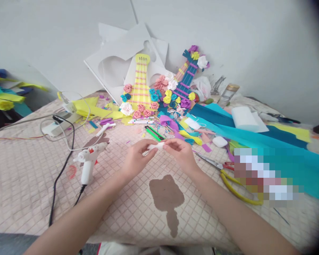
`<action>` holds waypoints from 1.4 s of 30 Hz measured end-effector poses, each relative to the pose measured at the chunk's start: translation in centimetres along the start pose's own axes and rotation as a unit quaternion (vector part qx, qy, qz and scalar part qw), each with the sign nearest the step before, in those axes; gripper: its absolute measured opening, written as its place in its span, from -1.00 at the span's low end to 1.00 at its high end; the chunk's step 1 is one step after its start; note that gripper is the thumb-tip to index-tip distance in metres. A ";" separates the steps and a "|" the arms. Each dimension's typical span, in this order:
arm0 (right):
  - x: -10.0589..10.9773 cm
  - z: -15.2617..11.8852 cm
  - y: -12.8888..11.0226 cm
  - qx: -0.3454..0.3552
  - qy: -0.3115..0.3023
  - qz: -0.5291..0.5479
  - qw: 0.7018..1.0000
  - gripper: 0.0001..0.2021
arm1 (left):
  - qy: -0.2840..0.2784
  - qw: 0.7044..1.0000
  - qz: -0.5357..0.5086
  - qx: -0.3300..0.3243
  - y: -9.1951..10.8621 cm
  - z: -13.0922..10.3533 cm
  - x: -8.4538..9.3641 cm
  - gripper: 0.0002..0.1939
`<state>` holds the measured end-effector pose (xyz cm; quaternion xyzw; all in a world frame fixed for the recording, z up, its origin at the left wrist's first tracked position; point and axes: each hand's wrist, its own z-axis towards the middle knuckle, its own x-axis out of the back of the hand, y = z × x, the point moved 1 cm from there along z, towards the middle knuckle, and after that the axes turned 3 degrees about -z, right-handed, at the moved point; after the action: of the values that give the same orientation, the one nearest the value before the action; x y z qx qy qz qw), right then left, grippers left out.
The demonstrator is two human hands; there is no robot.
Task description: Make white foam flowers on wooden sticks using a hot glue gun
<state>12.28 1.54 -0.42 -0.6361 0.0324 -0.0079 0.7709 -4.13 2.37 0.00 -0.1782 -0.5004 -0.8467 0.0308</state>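
Between my left hand [139,156] and my right hand [179,152] is a small strip of white crepe paper [157,145], pinched by the fingertips of both above the tablecloth. Just beyond the fingers lies a green box cutter [153,133]. Behind it stand a yellow paper guitar [141,85] and a blue paper guitar [186,80], each trimmed with paper flowers. To the left of my left hand a white glue gun [89,163] rests on the cloth. Scissors with yellow and red handles [228,173] lie to the right of my right hand.
A white power strip [60,124] with trailing cables sits at left. Teal crepe paper [276,152] and a white roll [244,119] spread over the right side. Cut foam boards [114,67] lean on the wall. A glass jar [229,94] stands at the back. Paper scraps litter the middle.
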 end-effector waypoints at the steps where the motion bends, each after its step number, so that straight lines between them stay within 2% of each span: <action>1: 0.1 0.1 0.1 -0.004 0.003 0.011 1.000 -0.89 | 0.003 1.000 -0.015 -0.002 0.0 0.0 0.0 -0.85; 11: 0.4 0.2 0.5 -0.018 0.005 0.058 0.998 -0.91 | 0.028 0.997 -0.065 0.004 -0.2 -0.2 -0.1 -0.86; 22: 0.2 0.2 0.6 -0.007 0.005 0.066 0.998 -0.86 | 0.047 0.996 -0.070 -0.007 0.0 -0.3 -0.1 -0.88; 31: 0.2 0.0 0.3 0.010 0.028 0.066 0.997 -0.84 | 0.036 0.994 -0.104 -0.011 0.2 -0.2 -0.1 -0.85; 42: 0.1 -0.1 -0.1 0.008 0.036 0.059 0.998 -0.85 | 0.060 0.993 -0.099 -0.026 0.3 -0.2 0.0 -0.91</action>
<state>12.38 1.36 -0.31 -0.6265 0.0977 0.0149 0.7732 -4.07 2.01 0.17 -0.0774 -0.4904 -0.8676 -0.0281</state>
